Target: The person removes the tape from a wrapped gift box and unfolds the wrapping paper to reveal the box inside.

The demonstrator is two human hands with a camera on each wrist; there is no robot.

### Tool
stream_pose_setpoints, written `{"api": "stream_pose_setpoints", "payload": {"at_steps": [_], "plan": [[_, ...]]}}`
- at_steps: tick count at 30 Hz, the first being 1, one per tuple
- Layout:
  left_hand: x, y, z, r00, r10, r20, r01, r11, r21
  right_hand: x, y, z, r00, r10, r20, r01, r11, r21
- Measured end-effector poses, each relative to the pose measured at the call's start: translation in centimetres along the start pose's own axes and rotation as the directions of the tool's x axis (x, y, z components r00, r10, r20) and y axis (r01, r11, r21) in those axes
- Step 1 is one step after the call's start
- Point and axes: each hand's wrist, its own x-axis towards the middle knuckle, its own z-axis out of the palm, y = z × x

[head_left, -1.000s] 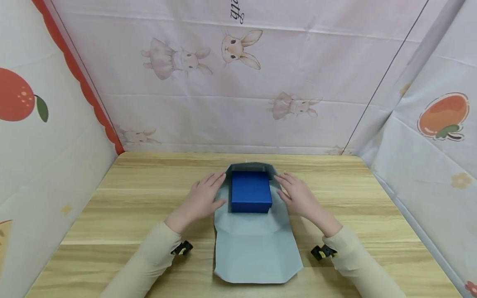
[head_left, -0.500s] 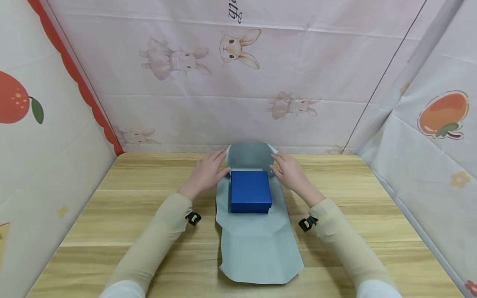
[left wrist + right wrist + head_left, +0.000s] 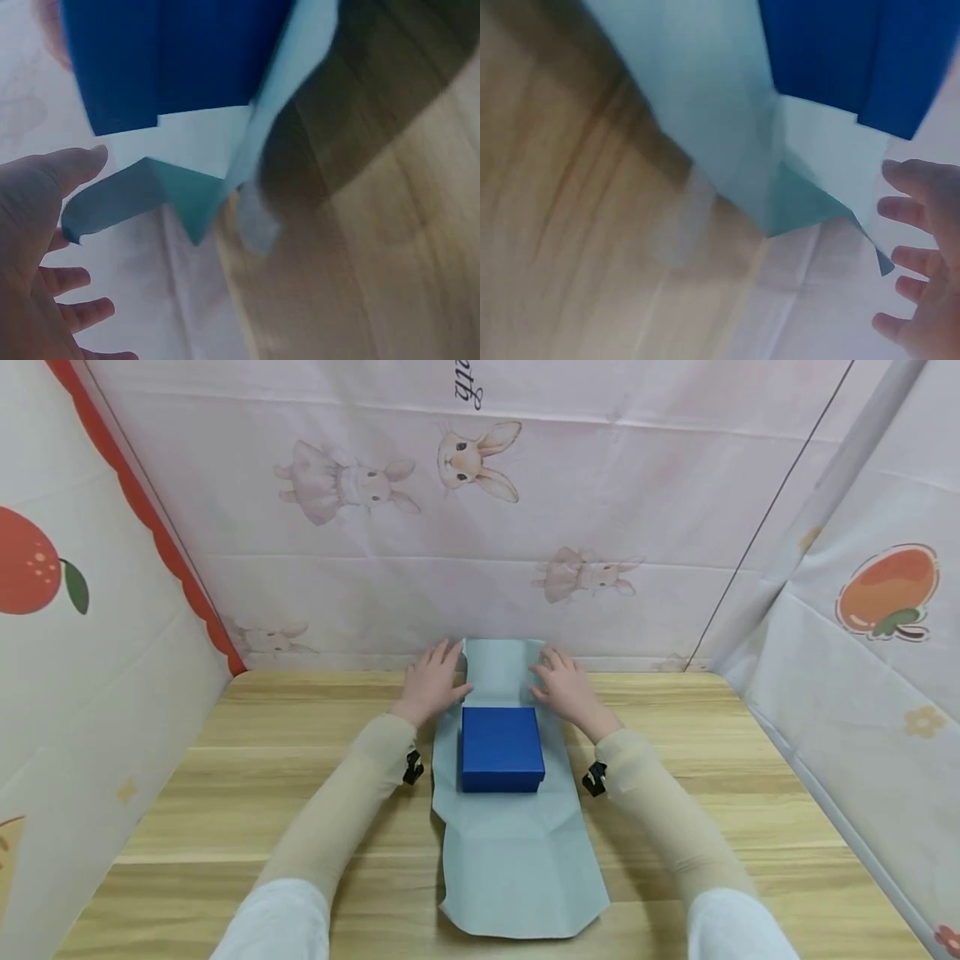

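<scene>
A blue lidded box (image 3: pixel 501 739) rests on a long sheet of pale blue-green paper (image 3: pixel 517 872), which has fold creases and cut corners. Beyond the box, the sheet's far end (image 3: pixel 501 668) stands raised toward the back wall. My left hand (image 3: pixel 431 683) is at the left edge of that end, thumb reaching inward and fingers spread. At its right edge is my right hand (image 3: pixel 566 689), fingers likewise apart and loosely bent. Both wrist views show the box's side (image 3: pixel 202 60) and a folded paper corner (image 3: pixel 802 202) near the fingers.
The wooden table (image 3: pixel 300 802) extends to both sides of the paper. Close behind its back edge hangs a rabbit-printed cloth (image 3: pixel 420 602), with fruit-printed cloths at left and right. A translucent strip (image 3: pixel 686 225) shows beside the paper's edge.
Both hands have moved away from the body along the sheet's edges. The paper's far end, earlier folded up close behind the box, now leans farther back. The box has stayed in place.
</scene>
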Motion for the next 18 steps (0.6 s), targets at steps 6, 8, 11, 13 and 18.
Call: {"api": "stream_pose_setpoints", "payload": {"at_steps": [6,8,11,13,18], "plan": [[0.5,-0.5,0.8,1.000,-0.008,0.008,0.008,0.998,0.061,0.2,0.7,1.0,0.992,0.024,0.123,-0.017,0.998,-0.062],[0.3,-0.8,1.0,1.000,-0.007,0.027,0.005,0.996,0.090,0.0,1.1,1.3,0.982,0.023,0.186,-0.015,0.999,-0.042],[-0.1,-1.5,1.5,0.996,-0.007,0.086,-0.005,0.991,0.133,-0.2,1.9,1.9,0.952,0.014,0.305,-0.020,1.000,0.017],[-0.4,-2.0,1.9,0.990,-0.014,0.139,-0.010,0.985,0.171,-0.5,2.3,2.1,0.923,0.015,0.384,-0.047,0.996,0.073],[-1.1,-2.9,2.6,0.972,-0.075,0.222,0.026,0.976,0.216,-0.8,2.9,2.4,0.879,0.009,0.476,-0.087,0.986,0.142]]}}
